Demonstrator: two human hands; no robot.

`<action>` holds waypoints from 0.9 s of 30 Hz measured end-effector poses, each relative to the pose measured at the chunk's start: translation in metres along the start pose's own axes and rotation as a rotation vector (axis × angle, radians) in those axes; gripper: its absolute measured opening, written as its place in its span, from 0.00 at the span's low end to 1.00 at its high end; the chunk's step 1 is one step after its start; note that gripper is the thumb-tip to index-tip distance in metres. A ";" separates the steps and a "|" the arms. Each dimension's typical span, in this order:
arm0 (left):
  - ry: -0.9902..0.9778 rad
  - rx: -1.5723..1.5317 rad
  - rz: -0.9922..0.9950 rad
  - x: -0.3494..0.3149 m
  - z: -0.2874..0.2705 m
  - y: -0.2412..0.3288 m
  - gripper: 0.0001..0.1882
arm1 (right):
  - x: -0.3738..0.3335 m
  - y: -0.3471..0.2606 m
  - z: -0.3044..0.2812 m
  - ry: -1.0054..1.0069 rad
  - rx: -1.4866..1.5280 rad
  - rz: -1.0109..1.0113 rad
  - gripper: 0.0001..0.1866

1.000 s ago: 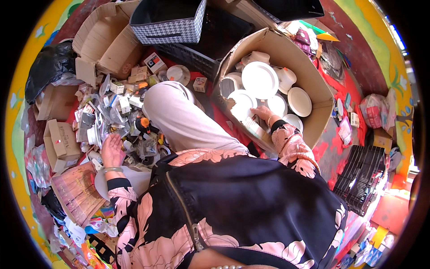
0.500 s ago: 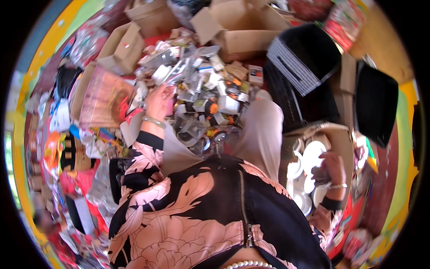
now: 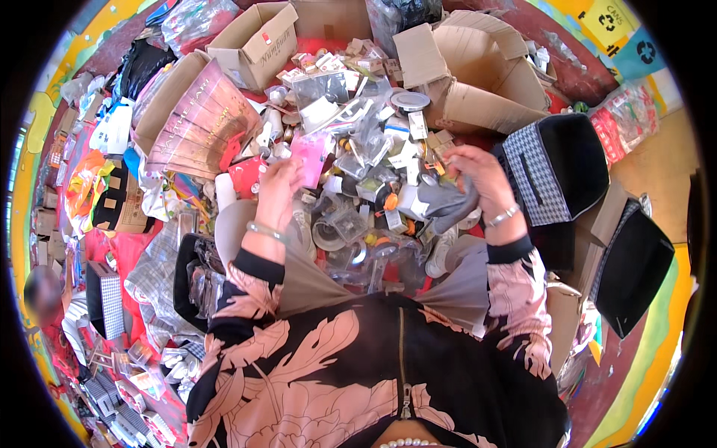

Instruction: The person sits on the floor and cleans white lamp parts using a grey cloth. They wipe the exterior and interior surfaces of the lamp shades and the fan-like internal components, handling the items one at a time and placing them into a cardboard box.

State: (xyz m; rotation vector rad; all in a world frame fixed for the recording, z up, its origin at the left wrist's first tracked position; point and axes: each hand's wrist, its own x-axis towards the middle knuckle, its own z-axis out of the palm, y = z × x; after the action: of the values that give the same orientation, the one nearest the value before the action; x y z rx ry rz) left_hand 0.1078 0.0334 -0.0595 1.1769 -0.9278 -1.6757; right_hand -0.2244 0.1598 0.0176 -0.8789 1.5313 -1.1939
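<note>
A heap of small mixed goods, with little boxes, clear plastic packs and metal pieces, lies on the floor between my legs. My left hand (image 3: 280,190) is at the heap's left side, its fingers closed on the near edge of a flat pink packet (image 3: 311,158). On the heap's right side, my right hand (image 3: 484,179) is curled, thumb and fingers drawn together. A limp grey cloth (image 3: 448,207) bunches under its palm and hangs over the heap. Whether its fingertips also pinch something small is unclear.
An open brown carton (image 3: 489,108) stands beyond the heap to the right, a smaller carton (image 3: 258,45) to the left. Black bins with checked fronts (image 3: 526,168) are at my right. A pink printed box (image 3: 198,123) flanks my left arm.
My right hand has come from the carton of white round items at the right to the heap, bringing the grey cloth. The pink packet now shows more fully at my left hand. The view has shifted.
</note>
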 end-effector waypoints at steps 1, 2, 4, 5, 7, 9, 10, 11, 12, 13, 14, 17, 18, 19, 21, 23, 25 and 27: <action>0.010 -0.012 -0.014 0.000 0.007 0.001 0.10 | 0.034 0.022 -0.007 -0.062 -0.017 0.071 0.08; -0.020 -0.010 -0.017 -0.005 0.006 0.003 0.09 | 0.055 0.041 -0.006 -0.083 0.003 0.133 0.08; -0.082 -0.017 -0.019 -0.009 0.012 0.005 0.09 | 0.100 0.074 -0.011 -0.120 0.033 0.252 0.09; -0.091 -0.024 -0.032 -0.013 0.016 0.008 0.08 | 0.124 0.091 -0.017 -0.115 0.045 0.274 0.09; -0.119 -0.035 -0.059 -0.018 0.027 0.015 0.09 | 0.169 0.118 -0.034 -0.095 0.073 0.317 0.09; -0.191 -0.084 -0.107 -0.021 0.030 0.015 0.10 | 0.217 0.135 -0.035 0.055 0.091 0.354 0.09; -0.216 -0.054 -0.139 -0.022 0.035 0.020 0.10 | 0.243 0.147 -0.039 0.114 0.164 0.384 0.09; -0.245 -0.032 -0.173 -0.022 0.039 0.022 0.11 | 0.266 0.158 -0.046 0.180 0.229 0.414 0.09; -0.262 -0.017 -0.209 -0.024 0.041 0.025 0.11 | 0.288 0.166 -0.042 0.276 0.317 0.400 0.08; -0.281 -0.002 -0.243 -0.025 0.043 0.028 0.11 | 0.309 0.174 -0.040 0.335 0.380 0.416 0.08; -0.300 0.013 -0.278 -0.024 0.045 0.031 0.11 | 0.329 0.182 -0.037 0.394 0.443 0.431 0.08; -0.308 -0.041 -0.352 -0.018 0.053 0.038 0.11 | 0.391 0.222 -0.042 0.554 0.544 0.433 0.11; -0.350 -0.047 -0.361 -0.011 0.055 0.040 0.11 | 0.411 0.242 -0.057 0.578 0.539 0.436 0.12; -0.336 -0.054 -0.354 -0.009 0.053 0.039 0.10 | 0.423 0.246 -0.048 0.570 0.533 0.453 0.13; -0.335 -0.073 -0.347 -0.007 0.050 0.036 0.10 | 0.439 0.255 -0.045 0.605 0.548 0.494 0.13; -0.349 -0.075 -0.382 -0.001 0.048 0.036 0.10 | 0.444 0.265 -0.059 0.614 0.526 0.498 0.11; -0.322 -0.078 -0.393 -0.005 0.047 0.037 0.10 | 0.436 0.264 -0.048 0.639 0.395 0.414 0.10; -0.280 -0.077 -0.361 -0.011 0.045 0.035 0.10 | 0.412 0.254 -0.023 0.630 0.363 0.375 0.08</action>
State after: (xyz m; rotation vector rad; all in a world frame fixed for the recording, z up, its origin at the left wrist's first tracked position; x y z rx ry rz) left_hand 0.0744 0.0352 -0.0117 1.1235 -0.8424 -2.1899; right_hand -0.3534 -0.1504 -0.3317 0.0481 1.7782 -1.4724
